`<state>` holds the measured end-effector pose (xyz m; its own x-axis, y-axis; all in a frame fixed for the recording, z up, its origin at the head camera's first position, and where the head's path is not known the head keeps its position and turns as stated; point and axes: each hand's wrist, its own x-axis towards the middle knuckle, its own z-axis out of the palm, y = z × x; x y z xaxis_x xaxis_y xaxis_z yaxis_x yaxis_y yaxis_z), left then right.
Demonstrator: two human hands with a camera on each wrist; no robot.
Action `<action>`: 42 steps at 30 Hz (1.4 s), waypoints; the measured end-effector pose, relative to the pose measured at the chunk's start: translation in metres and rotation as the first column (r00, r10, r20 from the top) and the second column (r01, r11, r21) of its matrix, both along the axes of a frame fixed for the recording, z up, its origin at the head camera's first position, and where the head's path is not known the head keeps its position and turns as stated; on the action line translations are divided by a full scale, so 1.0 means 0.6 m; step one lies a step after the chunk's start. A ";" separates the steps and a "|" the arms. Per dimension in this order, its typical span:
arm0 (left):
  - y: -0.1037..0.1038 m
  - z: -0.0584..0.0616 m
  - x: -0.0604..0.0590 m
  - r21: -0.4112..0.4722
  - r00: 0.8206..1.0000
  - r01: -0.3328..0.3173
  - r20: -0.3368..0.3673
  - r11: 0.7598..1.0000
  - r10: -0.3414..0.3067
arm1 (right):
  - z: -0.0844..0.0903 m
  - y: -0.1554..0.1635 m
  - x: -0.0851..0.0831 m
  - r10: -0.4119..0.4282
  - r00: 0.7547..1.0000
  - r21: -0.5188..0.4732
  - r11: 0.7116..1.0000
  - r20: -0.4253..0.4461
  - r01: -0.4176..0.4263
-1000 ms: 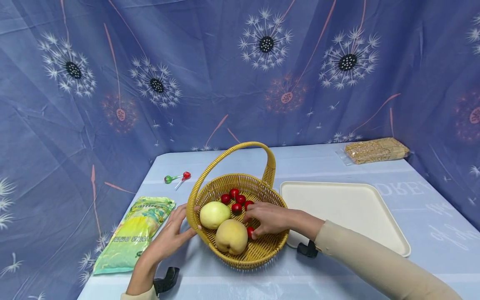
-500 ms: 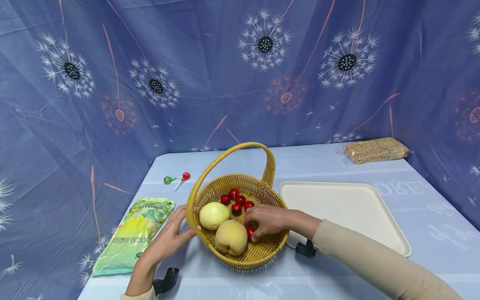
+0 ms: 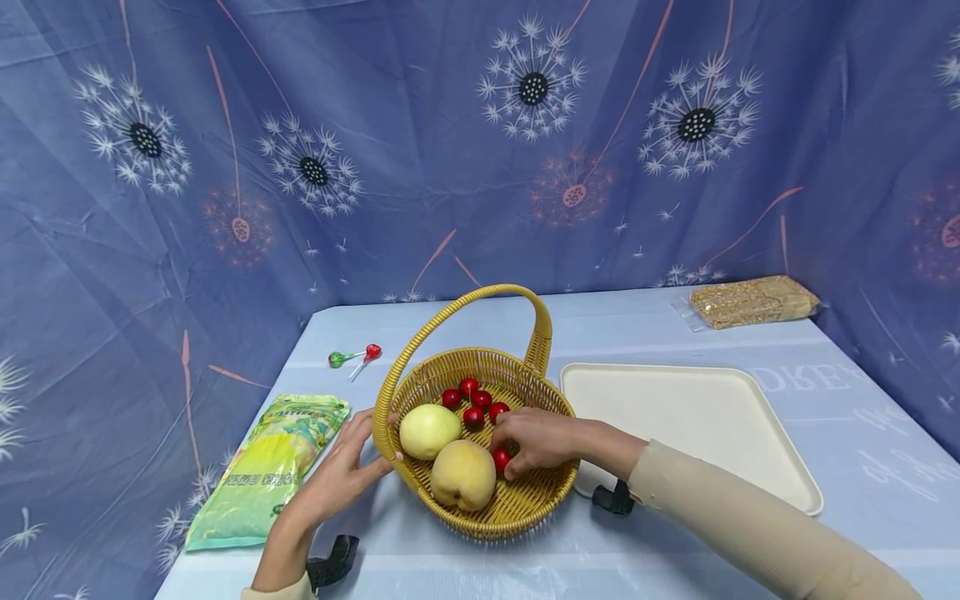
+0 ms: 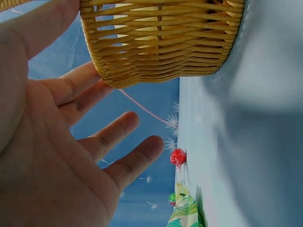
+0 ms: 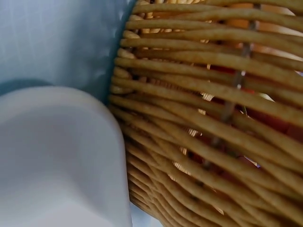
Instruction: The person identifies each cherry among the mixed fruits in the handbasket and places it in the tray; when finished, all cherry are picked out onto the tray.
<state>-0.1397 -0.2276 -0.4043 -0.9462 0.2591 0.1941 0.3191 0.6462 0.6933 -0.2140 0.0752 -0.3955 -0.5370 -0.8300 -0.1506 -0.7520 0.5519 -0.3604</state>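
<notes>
A yellow wicker basket (image 3: 517,527) with an arched handle holds several red cherries (image 3: 473,417), a pale yellow-green fruit (image 3: 430,431) and a peach (image 3: 462,475). My right hand (image 3: 538,437) reaches inside, pinching one cherry (image 3: 502,459) between thumb and fingers, near the peach. Only wicker shows in the right wrist view, so that hand is largely hidden there. At the left rim, by the handle's foot, my left hand (image 3: 341,471) holds the basket with thumb and first fingers. In the left wrist view its other two fingers (image 4: 130,161) stretch away from the wicker (image 4: 161,52).
Right of the basket lies a cream tray (image 3: 675,408), close to its side. A green-yellow bag (image 3: 262,475) lies left of the left hand. Two lollipops, one green (image 3: 337,359) and one red (image 3: 372,352), are behind it. A clear-wrapped tan packet (image 3: 753,302) sits at the back right.
My right hand's fingers have drawn slightly right and closer around the cherry, uncovering more of the one behind. The left hand and basket stay put.
</notes>
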 end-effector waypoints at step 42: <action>0.003 0.002 0.002 0.026 0.999 -0.004 0.040 1.000 0.003 | 0.060 0.176 -0.007 -0.426 0.900 -0.545 0.735 0.092 0.404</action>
<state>-0.1387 -0.2260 -0.4029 -0.9542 0.2510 0.1630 0.2887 0.6285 0.7223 -0.2182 0.1808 -0.3593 -0.8430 -0.4610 0.2772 -0.5134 0.5358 -0.6704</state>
